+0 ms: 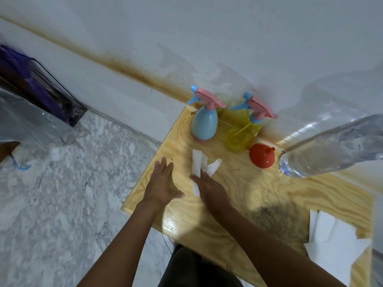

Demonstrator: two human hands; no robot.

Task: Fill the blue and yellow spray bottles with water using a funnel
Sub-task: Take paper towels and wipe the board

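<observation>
Left grip (163, 183) released, fingers straight, near bench (300, 189) left edge. Right grip (209, 187) on white tissue (196, 164); pinching or merely pressing, cannot tell, fingertips partly hidden. Well beyond both, at far edge: blue spray bottle (204, 125), yellow spray bottle (242, 135), red funnel (262, 155) just beside. Clear water bottle (331, 146) blurred, cut off right.

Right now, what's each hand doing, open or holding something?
Left hand: open, fingers straight, holding nothing.
Right hand: on the white tissue; gripping or just pressing cannot be told.
</observation>
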